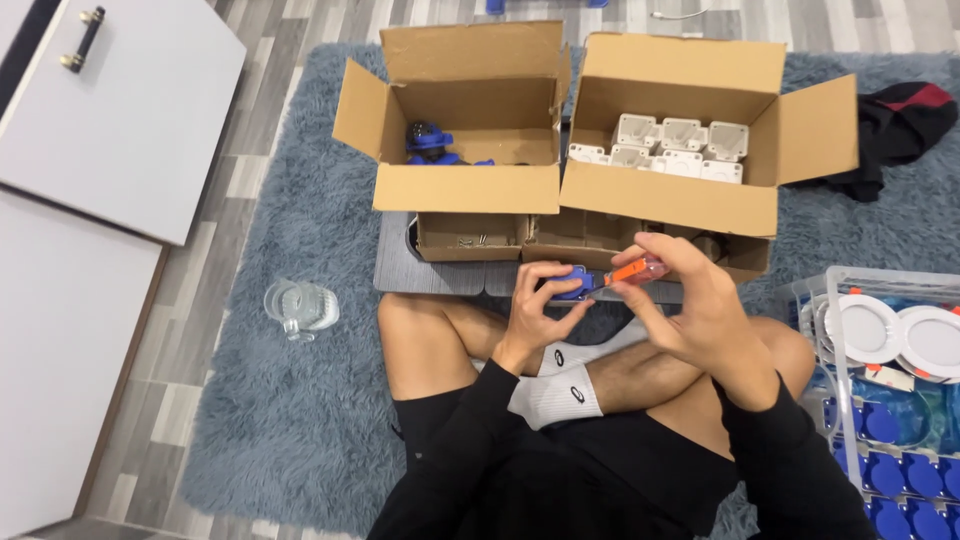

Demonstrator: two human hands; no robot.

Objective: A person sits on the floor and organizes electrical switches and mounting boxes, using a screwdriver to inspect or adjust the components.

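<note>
I sit cross-legged on a grey-blue rug. My left hand (pixel 540 305) grips a small blue plastic part (pixel 572 283) in front of my knees. My right hand (pixel 690 295) holds a screwdriver with an orange and clear handle (pixel 634 269), its tip pointing left into the blue part. Both hands are close together, just in front of two open cardboard boxes. The left box (pixel 466 186) holds a few blue parts (pixel 430 143). The right box (pixel 668 205) holds several white square parts (pixel 672 146).
A clear glass (pixel 299 306) lies on the rug at my left. A clear plastic crate (pixel 885 380) at the right holds round white discs and several blue parts. A white cabinet door (pixel 110 110) stands at far left; dark cloth (pixel 895 130) lies at far right.
</note>
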